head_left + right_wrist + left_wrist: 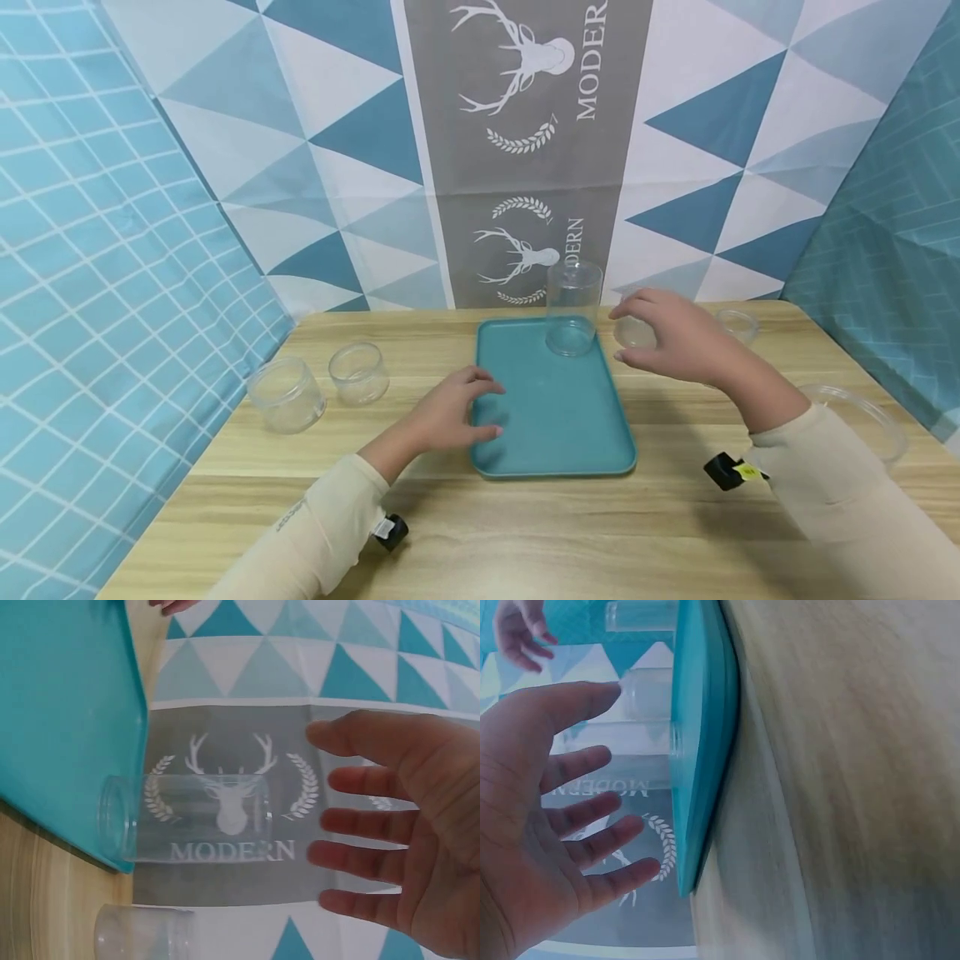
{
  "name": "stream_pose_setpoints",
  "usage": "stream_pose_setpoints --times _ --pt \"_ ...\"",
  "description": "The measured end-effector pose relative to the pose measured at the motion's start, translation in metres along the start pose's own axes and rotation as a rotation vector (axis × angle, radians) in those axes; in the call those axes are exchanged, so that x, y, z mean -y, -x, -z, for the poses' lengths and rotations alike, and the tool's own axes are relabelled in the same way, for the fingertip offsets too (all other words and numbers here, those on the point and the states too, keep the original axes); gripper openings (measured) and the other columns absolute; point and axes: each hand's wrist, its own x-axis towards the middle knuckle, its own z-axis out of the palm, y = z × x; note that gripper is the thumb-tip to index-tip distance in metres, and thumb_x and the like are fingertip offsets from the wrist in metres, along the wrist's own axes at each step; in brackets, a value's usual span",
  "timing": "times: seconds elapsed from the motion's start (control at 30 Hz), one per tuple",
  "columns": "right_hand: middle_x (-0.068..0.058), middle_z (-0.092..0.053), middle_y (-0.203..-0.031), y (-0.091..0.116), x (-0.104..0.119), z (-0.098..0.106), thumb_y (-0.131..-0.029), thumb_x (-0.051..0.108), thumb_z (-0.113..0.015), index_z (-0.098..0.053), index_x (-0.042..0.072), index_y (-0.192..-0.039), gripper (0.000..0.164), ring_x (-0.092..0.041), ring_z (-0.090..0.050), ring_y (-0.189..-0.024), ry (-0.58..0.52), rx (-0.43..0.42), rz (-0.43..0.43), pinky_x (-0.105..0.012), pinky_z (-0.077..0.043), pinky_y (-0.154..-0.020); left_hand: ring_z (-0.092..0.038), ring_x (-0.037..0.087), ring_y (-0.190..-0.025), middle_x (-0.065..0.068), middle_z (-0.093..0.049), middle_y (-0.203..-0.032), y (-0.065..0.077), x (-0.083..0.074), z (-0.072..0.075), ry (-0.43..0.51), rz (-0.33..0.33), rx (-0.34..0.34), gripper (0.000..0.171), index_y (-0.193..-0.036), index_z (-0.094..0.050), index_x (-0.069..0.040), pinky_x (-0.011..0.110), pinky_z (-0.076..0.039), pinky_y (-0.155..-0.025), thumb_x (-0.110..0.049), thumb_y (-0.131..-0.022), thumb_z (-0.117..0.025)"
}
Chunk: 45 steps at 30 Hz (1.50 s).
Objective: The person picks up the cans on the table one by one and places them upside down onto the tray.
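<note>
A tall clear cylindrical container (573, 292) stands upright on the back right corner of a teal tray (555, 417). My left hand (453, 408) hovers over the tray's left edge; its fingers are spread and hold nothing, as the left wrist view also shows of the hand (547, 817). To the right of the tall container, my right hand (678, 337) is raised with thumb and fingers apart. The right wrist view shows nothing in that hand (405, 825). Partly behind it is a short clear container (633, 333), apart from the tray.
Two short clear containers, one wider (287, 398) and one smaller (358, 375), stand on the wooden table (525, 533) left of the tray. At the right are another small clear round piece (737, 325) and a large clear round piece (873, 417), partly behind the right sleeve. Patterned cloth (525, 167) hangs behind.
</note>
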Motion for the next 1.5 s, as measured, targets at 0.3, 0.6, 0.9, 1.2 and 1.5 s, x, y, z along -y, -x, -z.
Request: stream_pose_setpoints --times 0.3,0.6,0.9,1.2,1.5 --pt "-0.010 -0.063 -0.114 0.033 -0.003 0.009 -0.080 0.019 -0.079 -0.065 0.004 -0.114 0.040 -0.029 -0.060 -0.100 -0.001 -0.034 0.018 -0.050 -0.051 -0.083 -0.049 0.030 -0.123 0.015 -0.051 -0.134 -0.001 -0.004 -0.004 -0.058 -0.059 0.023 0.059 -0.133 -0.059 -0.009 0.045 -0.045 -0.099 -0.034 -0.083 -0.077" --pt "-0.012 -0.063 -0.113 0.063 -0.020 0.018 -0.077 0.018 -0.083 -0.066 0.004 -0.114 0.043 -0.030 -0.060 -0.097 0.028 -0.075 -0.043 -0.049 -0.051 -0.077 -0.050 0.027 -0.120 0.010 -0.051 -0.132 -0.003 -0.010 -0.012 -0.052 -0.109 0.001 0.063 -0.134 -0.057 -0.008 0.042 -0.046 -0.098 -0.036 -0.082 -0.078" --pt "-0.013 -0.064 -0.110 0.086 -0.041 0.028 -0.071 0.020 -0.087 -0.067 0.005 -0.109 0.045 -0.028 -0.059 -0.090 0.116 -0.156 -0.065 -0.046 -0.051 -0.067 -0.050 0.026 -0.122 0.010 -0.051 -0.133 -0.009 -0.025 -0.013 -0.087 -0.177 0.007 0.066 -0.138 -0.055 -0.011 0.043 -0.045 -0.099 -0.038 -0.082 -0.077" --pt "-0.023 -0.060 -0.112 0.106 -0.059 0.035 -0.072 0.019 -0.086 -0.066 -0.001 -0.111 0.048 -0.039 -0.058 -0.093 0.154 -0.110 -0.185 -0.055 -0.049 -0.068 -0.047 0.024 -0.126 0.009 -0.049 -0.137 -0.018 -0.040 -0.016 -0.108 -0.191 0.056 0.069 -0.140 -0.051 -0.013 0.040 -0.041 -0.104 -0.041 -0.082 -0.075" --pt "-0.031 -0.057 -0.110 0.123 -0.077 0.043 -0.075 0.027 -0.084 -0.064 -0.007 -0.112 0.055 -0.044 -0.055 -0.093 0.190 0.003 -0.303 -0.057 -0.047 -0.069 -0.046 0.023 -0.128 0.007 -0.049 -0.139 -0.028 -0.051 -0.019 -0.128 -0.187 0.088 0.070 -0.143 -0.049 -0.017 0.039 -0.040 -0.105 -0.043 -0.083 -0.074"
